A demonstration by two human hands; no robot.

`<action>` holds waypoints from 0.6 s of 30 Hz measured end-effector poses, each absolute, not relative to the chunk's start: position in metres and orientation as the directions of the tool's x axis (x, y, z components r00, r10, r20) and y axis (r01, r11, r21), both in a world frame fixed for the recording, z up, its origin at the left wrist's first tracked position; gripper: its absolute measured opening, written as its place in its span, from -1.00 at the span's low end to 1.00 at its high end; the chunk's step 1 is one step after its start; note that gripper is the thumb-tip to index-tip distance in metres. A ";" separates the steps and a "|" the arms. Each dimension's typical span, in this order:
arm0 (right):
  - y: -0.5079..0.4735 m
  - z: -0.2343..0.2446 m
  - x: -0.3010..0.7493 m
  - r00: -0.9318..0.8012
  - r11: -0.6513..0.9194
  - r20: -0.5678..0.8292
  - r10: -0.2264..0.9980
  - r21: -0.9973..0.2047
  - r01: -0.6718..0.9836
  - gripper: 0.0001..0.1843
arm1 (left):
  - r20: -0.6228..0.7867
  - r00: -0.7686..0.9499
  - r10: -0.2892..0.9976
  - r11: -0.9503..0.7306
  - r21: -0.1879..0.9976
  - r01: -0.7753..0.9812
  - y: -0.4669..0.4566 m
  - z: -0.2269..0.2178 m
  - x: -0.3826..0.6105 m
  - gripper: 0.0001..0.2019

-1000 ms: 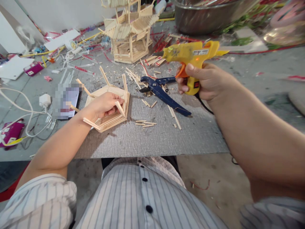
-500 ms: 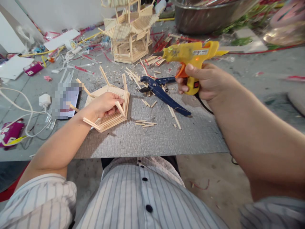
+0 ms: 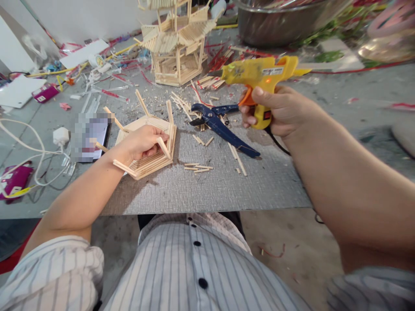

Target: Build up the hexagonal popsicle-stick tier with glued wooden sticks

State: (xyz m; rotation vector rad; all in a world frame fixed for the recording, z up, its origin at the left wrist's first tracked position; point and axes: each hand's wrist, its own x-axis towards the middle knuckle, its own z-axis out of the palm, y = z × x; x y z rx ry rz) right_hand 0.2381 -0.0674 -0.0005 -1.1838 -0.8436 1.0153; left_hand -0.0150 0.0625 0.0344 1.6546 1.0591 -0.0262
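Note:
My left hand (image 3: 147,140) reaches into a hexagonal frame of thin wooden sticks (image 3: 152,167). Its fingers are curled closed at the frame's right side, beside a short upright post (image 3: 164,148); the fingertips are partly hidden. More posts rise at the other corners. My right hand (image 3: 280,108) is wrapped round the handle of a yellow hot glue gun (image 3: 253,71), held above the table with its nozzle pointing left. An orange light glows on the gun's side. Under the nozzle lie blue-handled cutters (image 3: 223,129) and loose sticks (image 3: 198,167).
A tiered stick-built pavilion (image 3: 177,52) stands at the back, near red-tipped sticks (image 3: 214,82) and a dark metal basin (image 3: 279,21). To the left are a phone (image 3: 99,138), a white charger (image 3: 61,136) with cable, purple boxes (image 3: 16,179) and plastic scraps.

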 end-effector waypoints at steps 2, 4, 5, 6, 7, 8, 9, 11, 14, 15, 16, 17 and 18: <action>-0.067 0.000 0.238 0.338 0.067 0.004 0.941 -0.982 -0.175 -0.40 | -0.516 0.599 0.613 0.014 0.764 0.645 0.063 0.034 -0.015 -0.61; -0.068 0.001 0.237 0.341 0.073 0.011 0.940 -0.983 -0.168 -0.41 | -0.519 0.607 0.602 0.008 0.764 0.645 0.063 0.034 -0.016 -0.62; -0.068 0.001 0.237 0.340 0.077 0.016 0.940 -0.983 -0.166 -0.42 | -0.519 0.611 0.598 0.005 0.765 0.644 0.063 0.034 -0.016 -0.62; -0.068 0.001 0.236 0.339 0.081 0.019 0.941 -0.982 -0.168 -0.43 | -0.519 0.614 0.595 0.003 0.765 0.644 0.064 0.034 -0.017 -0.62; -0.068 0.001 0.236 0.337 0.082 0.019 0.941 -0.982 -0.173 -0.43 | -0.518 0.616 0.594 0.002 0.766 0.643 0.064 0.034 -0.017 -0.62; -0.068 0.001 0.237 0.334 0.082 0.018 0.942 -0.981 -0.178 -0.43 | -0.517 0.615 0.595 0.000 0.765 0.644 0.064 0.034 -0.017 -0.62; -0.068 0.001 0.237 0.331 0.079 0.015 0.943 -0.981 -0.180 -0.44 | -0.516 0.614 0.598 -0.002 0.765 0.644 0.064 0.034 -0.016 -0.62; -0.068 0.001 0.238 0.330 0.073 0.011 0.944 -0.982 -0.176 -0.44 | -0.517 0.607 0.604 -0.004 0.759 0.651 0.063 0.035 -0.016 -0.62; -0.068 0.000 0.238 0.328 0.071 0.011 0.945 -0.983 -0.171 -0.47 | -0.529 0.590 0.610 0.007 0.748 0.663 0.063 0.035 -0.015 -0.61; -0.068 0.000 0.238 0.331 0.071 0.010 0.944 -0.983 -0.171 -0.47 | -0.531 0.587 0.612 0.011 0.747 0.664 0.063 0.035 -0.014 -0.61; -0.068 0.000 0.238 0.336 0.071 0.009 0.942 -0.982 -0.173 -0.47 | -0.531 0.586 0.612 0.014 0.748 0.663 0.063 0.036 -0.014 -0.61; -0.068 0.000 0.237 0.343 0.071 0.006 0.939 -0.982 -0.177 -0.46 | -0.528 0.589 0.612 0.014 0.752 0.659 0.063 0.036 -0.014 -0.61; -0.068 0.001 0.237 0.349 0.070 0.003 0.937 -0.981 -0.179 -0.45 | -0.525 0.593 0.611 0.011 0.755 0.656 0.063 0.036 -0.014 -0.61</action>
